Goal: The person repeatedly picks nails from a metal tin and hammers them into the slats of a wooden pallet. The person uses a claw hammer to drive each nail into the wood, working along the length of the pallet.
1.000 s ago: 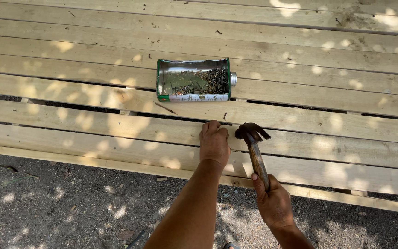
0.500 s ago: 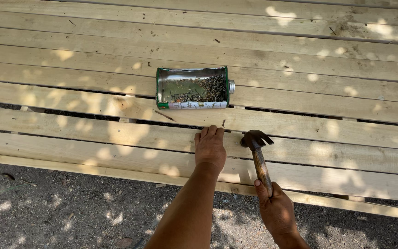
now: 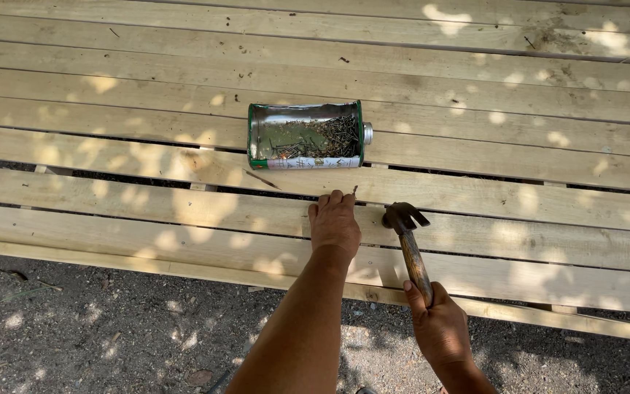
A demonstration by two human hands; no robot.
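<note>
A: State the position of each hand.

B: The left hand (image 3: 335, 222) lies on a pale wooden plank (image 3: 147, 197), fingers closed to a pinch; the fingertips hold a small nail (image 3: 354, 190) upright against the board. The right hand (image 3: 439, 325) is wrapped fully round the wooden handle of a claw hammer (image 3: 406, 241); the steel head hangs just right of the nail, apart from it, at about board level.

A: Which step is in hand?

B: In my judgement, starting the nail; it stands on the plank, pinched and undriven; the hammer has made no contact in this view.

A: Where is the nail supply?

B: A cut-open metal can (image 3: 306, 136) lies on its side on the planks above the left hand, near but not touching it; loose nails fill its far end. One stray nail (image 3: 262, 179) lies on the board between can and hand.

A: What does the next move call for?

B: Light first taps, square onto the nail head; the fingertips sit just beside the strike point, so a glancing blow could catch them; the pinch should release once the nail stands unaided. Whether the point has already bitten into the wood cannot be told; the nail is too small.

A: Surroundings?

B: Dirt ground (image 3: 96, 328) below the near plank edge; dappled shade throughout.
</note>
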